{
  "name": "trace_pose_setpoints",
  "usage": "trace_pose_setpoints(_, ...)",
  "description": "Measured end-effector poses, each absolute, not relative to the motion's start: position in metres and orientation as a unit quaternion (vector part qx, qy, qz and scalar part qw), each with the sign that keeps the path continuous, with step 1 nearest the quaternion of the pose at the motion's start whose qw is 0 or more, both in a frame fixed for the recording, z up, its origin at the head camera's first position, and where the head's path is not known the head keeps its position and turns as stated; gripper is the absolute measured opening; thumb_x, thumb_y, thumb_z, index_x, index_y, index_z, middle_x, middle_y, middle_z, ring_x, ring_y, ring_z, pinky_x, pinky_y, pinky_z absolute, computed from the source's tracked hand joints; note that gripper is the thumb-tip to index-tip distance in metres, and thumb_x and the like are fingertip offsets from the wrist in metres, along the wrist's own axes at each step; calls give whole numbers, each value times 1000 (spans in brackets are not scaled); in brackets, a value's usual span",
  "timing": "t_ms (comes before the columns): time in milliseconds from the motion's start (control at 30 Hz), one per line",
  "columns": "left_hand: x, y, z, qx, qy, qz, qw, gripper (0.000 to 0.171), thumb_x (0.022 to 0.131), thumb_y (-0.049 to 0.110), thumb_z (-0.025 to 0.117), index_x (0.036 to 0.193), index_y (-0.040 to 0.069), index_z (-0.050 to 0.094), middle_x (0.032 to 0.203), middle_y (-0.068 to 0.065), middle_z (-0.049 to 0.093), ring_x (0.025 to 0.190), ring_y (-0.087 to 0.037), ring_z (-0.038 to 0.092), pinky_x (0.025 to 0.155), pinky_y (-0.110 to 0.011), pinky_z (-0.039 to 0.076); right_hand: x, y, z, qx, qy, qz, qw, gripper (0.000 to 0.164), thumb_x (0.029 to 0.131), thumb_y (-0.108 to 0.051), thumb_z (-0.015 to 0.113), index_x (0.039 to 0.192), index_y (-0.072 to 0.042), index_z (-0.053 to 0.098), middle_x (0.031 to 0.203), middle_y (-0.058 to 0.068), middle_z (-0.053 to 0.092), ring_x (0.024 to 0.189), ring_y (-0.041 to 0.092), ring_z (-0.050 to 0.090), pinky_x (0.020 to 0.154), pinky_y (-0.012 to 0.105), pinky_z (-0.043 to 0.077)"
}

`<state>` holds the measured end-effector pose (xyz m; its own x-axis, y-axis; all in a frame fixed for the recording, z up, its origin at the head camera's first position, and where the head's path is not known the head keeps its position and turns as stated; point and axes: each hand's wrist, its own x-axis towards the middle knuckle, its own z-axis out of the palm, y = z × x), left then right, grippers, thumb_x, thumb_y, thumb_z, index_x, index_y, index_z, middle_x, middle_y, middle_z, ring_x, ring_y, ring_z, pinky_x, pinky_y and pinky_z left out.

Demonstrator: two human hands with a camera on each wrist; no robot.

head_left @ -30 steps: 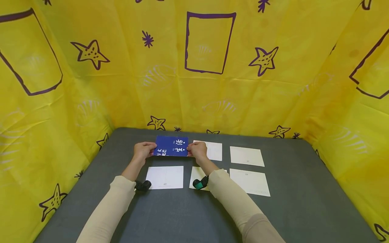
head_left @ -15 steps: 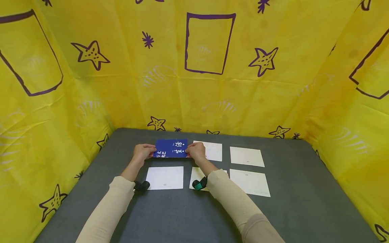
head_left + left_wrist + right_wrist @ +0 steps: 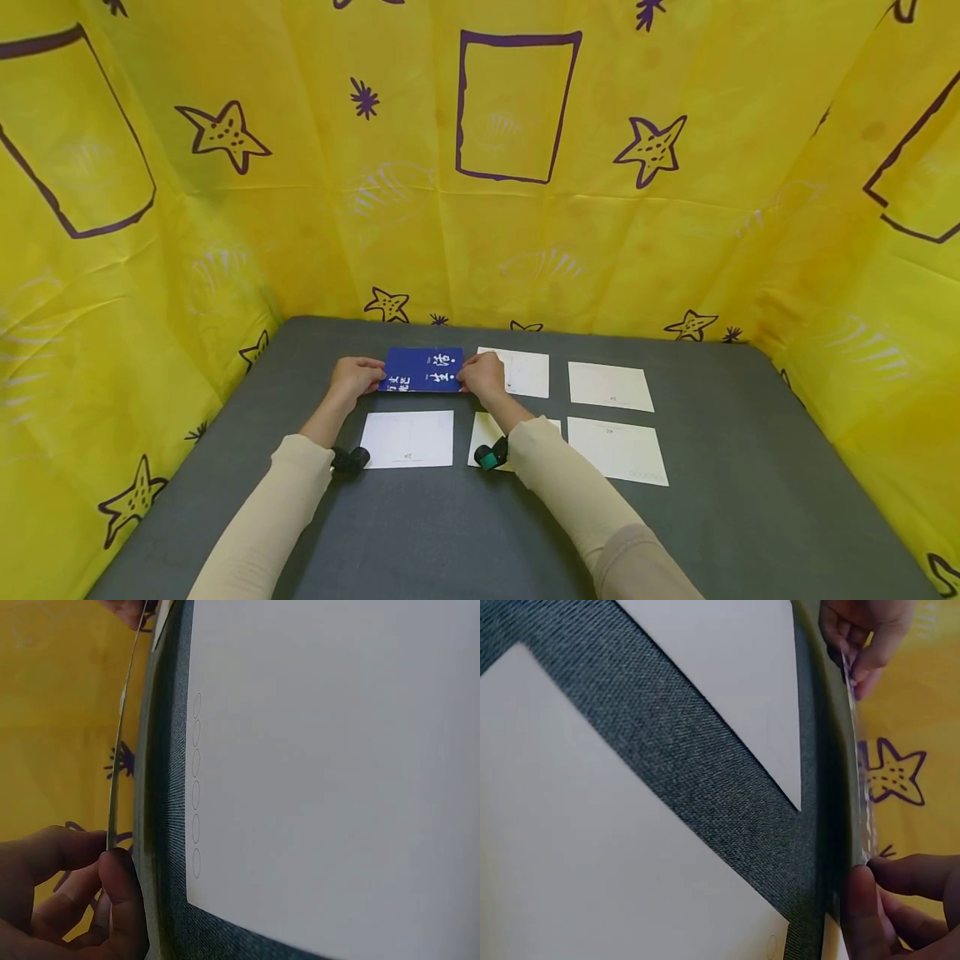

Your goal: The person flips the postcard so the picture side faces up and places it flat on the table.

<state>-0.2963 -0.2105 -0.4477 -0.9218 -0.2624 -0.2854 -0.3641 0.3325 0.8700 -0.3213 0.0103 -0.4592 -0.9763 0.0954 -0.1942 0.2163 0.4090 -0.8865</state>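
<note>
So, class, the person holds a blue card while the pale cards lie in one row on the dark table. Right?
Not one row but two: in the head view, two pale cards lie farther off and three nearer. The blue card is indeed held, and the pale cards do lie on the dark table.

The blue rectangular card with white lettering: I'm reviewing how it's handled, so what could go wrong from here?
The blue rectangular card with white lettering is pinched at its side edges by the fingers of the left hand and right hand; an uneven release could set it crooked. In the head view, the right hand overlaps the white rectangular card in the back row's middle, so it might nudge that card when letting go.
</note>
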Motion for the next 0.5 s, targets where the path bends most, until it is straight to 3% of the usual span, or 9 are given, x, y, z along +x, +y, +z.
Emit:
trace_pose_setpoints(267,-296,-210,-447,-184,831,522,54,31,80,3,59,110,-3,61,115,-22,58,69,-10,57,59,-17,52,-317,9,-458,76,864,-495,56,6,69,0,69,75,1,69,59,10,65,38,11,55,33,16,40)
trace_pose_setpoints(500,-296,-209,-448,-191,845,496,63,29,80,2,60,108,-3,63,111,-21,60,70,-12,57,60,-19,52,-315,9,-459,69,877,-473,49,7,68,0,68,74,1,69,51,5,60,32,6,47,32,15,36)
